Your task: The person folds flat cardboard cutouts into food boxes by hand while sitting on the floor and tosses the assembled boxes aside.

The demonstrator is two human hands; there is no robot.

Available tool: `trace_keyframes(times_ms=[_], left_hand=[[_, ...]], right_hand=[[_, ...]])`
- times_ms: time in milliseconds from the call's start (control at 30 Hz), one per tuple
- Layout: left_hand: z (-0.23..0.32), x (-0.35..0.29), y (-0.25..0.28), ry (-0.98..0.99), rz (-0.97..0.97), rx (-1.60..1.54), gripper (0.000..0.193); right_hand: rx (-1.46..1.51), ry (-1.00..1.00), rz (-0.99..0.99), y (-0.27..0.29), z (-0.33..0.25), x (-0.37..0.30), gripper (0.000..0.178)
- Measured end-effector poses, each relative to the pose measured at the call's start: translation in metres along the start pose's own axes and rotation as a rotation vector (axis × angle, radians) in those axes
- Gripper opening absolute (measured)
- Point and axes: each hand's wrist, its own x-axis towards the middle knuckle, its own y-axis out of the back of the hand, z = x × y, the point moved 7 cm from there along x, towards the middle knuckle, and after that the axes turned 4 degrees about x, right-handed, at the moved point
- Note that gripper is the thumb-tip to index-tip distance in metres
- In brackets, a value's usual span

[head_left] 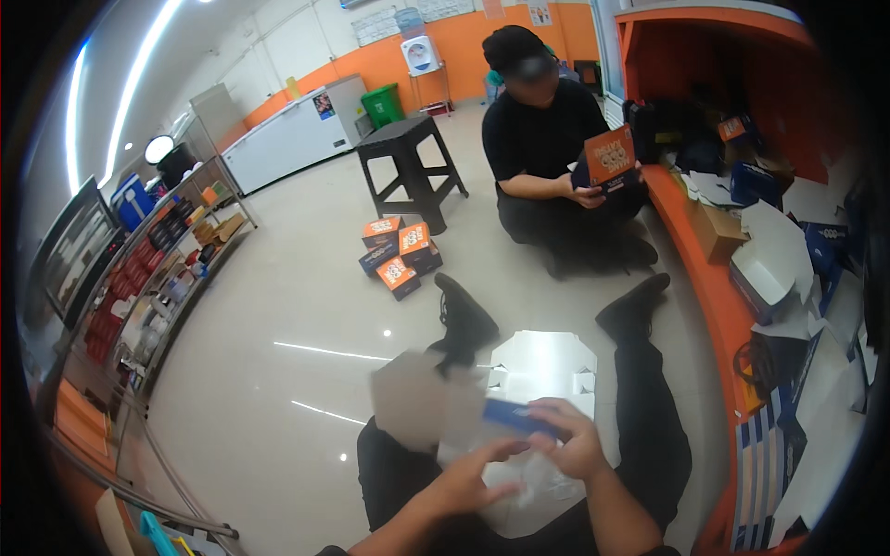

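Observation:
A cardboard box blank with a blue panel and a pale, motion-blurred flap is held up over my lap. My right hand grips the blue panel at its right end, fingers over the top and thumb beneath. Just below the panel, my left hand has its fingers stretched and its thumb apart; whether its fingertips touch the cardboard is hard to tell. Between my outstretched legs a flat white box blank lies on the floor, its near part partly hidden by my hands.
A co-worker sits cross-legged ahead, holding an orange and navy box. Several folded boxes are piled by a dark stool. An orange shelf on the right holds loose cardboard; a metal rack stands left.

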Motion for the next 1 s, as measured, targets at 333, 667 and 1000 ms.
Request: trace_keyframes(times_ms=[333, 667, 1000], left_hand=[[-0.008, -0.022, 0.013, -0.032, -0.088, 0.240, 0.023], [-0.087, -0.029, -0.005, 0.532, 0.041, -0.365, 0.027], [-0.102, -0.030, -0.031, 0.585, 0.066, -0.773, 0.027]], right_hand=[[0.043, -0.437, 0.365, 0.041, 0.092, -0.003, 0.051], [-0.351, 0.085, -0.054, -0.015, -0.001, 0.000, 0.030], [-0.610, 0.244, -0.212, -0.027, -0.019, -0.003, 0.026]])
